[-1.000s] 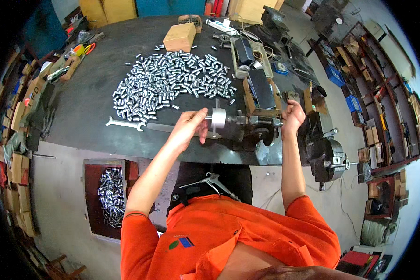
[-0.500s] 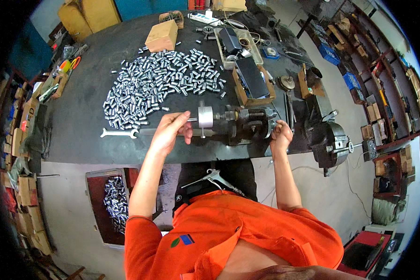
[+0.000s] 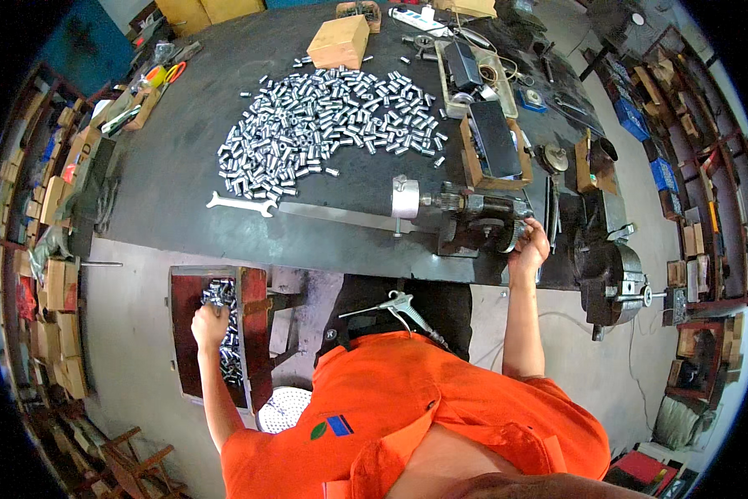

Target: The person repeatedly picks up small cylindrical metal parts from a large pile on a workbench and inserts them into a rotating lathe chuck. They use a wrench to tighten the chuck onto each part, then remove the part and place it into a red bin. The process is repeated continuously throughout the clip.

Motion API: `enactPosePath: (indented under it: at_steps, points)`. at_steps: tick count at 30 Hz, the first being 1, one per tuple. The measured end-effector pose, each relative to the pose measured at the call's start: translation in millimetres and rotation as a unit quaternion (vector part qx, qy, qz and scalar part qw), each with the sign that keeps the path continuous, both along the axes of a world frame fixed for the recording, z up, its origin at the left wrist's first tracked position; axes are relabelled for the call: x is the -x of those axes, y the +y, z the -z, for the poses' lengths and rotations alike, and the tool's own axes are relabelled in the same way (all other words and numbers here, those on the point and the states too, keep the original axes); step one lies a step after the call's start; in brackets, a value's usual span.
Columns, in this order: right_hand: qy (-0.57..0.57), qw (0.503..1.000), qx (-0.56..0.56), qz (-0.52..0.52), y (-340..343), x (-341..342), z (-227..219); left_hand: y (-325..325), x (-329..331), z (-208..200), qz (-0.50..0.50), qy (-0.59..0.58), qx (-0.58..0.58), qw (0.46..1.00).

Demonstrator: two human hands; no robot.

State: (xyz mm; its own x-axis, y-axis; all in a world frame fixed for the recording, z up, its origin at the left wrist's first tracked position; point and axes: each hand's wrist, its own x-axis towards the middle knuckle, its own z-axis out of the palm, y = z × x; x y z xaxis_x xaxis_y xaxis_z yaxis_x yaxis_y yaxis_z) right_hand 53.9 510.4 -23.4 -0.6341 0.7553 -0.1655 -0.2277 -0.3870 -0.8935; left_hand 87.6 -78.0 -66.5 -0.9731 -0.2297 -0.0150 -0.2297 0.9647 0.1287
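My left hand (image 3: pixel 211 327) is down over the dark red box (image 3: pixel 189 366), its fingers curled among small shiny metal sleeves (image 3: pixel 231 353). Whether a sleeve is in its grip is hidden. On the workbench (image 3: pixel 166 158), my right hand (image 3: pixel 530 248) grips the right end of a dark metal clamping fixture (image 3: pixel 484 220); the gripped part is mostly covered by the fingers. At the fixture's left end sits a silver collar (image 3: pixel 405 200) with a pin hanging below it.
A large heap of metal sleeves (image 3: pixel 307 125) covers the bench's middle. Near its front lie an open-end wrench (image 3: pixel 242 204) and a flat metal strip (image 3: pixel 341 216). A bench vise (image 3: pixel 614 279) stands right, a cardboard box (image 3: pixel 499 162) behind the fixture. An air blow gun (image 3: pixel 401 309) lies by my waist.
My left hand has left the silver collar and swung down left into the box of sleeves. My right hand stays at the fixture's right end. The view has shifted left.
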Motion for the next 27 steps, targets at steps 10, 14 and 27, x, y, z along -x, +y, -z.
enactPosePath:
  at_steps: [10, 14, 27]
  points:
    - [0.018, 1.0, -0.015, -0.002, 9, 0, 12, 124, 89, -61, 0.167, 0.1, -0.154, 0.969]
    - [0.025, 0.999, -0.017, 0.012, 10, -2, 15, 231, 156, -82, 0.273, 0.134, -0.158, 0.94]
    - [0.024, 0.999, -0.034, 0.016, 2, -9, 9, 263, 168, -83, 0.218, -0.117, -0.681, 0.689]
